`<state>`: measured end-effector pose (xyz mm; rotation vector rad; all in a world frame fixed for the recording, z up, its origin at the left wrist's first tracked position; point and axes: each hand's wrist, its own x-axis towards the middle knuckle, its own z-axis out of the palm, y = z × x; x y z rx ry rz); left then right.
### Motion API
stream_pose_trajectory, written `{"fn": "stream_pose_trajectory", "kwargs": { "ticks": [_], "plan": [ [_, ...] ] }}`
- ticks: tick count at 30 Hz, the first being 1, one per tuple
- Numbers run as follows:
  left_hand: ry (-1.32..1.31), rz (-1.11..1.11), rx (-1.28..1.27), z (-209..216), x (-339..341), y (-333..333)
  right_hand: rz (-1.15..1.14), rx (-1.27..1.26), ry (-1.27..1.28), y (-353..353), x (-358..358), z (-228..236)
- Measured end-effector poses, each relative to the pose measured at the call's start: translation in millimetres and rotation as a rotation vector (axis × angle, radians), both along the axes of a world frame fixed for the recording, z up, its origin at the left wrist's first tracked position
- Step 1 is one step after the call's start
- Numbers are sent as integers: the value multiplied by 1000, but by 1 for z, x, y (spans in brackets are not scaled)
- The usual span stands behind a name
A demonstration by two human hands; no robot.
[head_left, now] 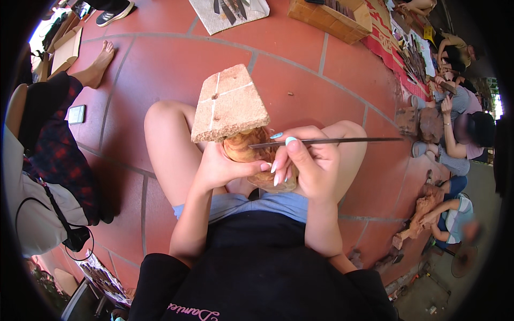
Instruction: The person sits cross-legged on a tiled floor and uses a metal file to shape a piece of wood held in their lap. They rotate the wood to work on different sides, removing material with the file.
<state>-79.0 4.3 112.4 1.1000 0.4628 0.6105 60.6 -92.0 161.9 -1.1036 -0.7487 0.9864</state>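
Between my knees is a wood carving (238, 145), tilted so its flat, rough base (230, 104) faces up and away from me. White lines cross on that base, with small holes in it. My left hand (217, 165) is closed round the carved, golden-brown body, its thumb across the front. My right hand (308, 160) pinches a long, thin dark carving tool (353, 140) like a pen. The tool's tip touches or lies very near the carved surface just below the base; its other end points right. Part of the body is hidden behind my fingers.
Red floor tiles (300, 80) surround me. Ahead lie a pale board (227, 16) with several tools and a cardboard box (332, 21). A phone (77, 114) lies at left near a seated person (53, 144). Several people work at right, one with a large wood piece (420, 214).
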Motion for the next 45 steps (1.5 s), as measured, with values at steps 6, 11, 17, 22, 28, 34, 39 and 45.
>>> {"fn": "stream_pose_trajectory", "kwargs": {
  "ticks": [6, 11, 17, 22, 28, 34, 39, 45],
  "plan": [
    [18, 48, -23, 2, 9, -1, -53, 110, 313, 9, -1, -18],
    [-27, 186, -116, 12, 16, -9, -92, 81, 277, 17, -7, -25],
    [78, 178, -11, 7, 15, -11, -104, 52, 192, 21, -6, -35],
    [57, 276, 29, 5, 14, -16, -76, 10, 337, 24, -8, -26],
    [111, 219, -116, -13, -4, -21, -77, 31, 220, 24, -24, -26],
    [70, 289, -58, -5, -4, -22, -92, 65, 257, 20, -28, -31],
    [8, 299, -105, -2, -2, -21, -90, 103, 121, 23, -34, -33],
    [17, 301, -61, -3, -1, -22, -68, 90, 200, 17, -24, -37]
  ]
}}
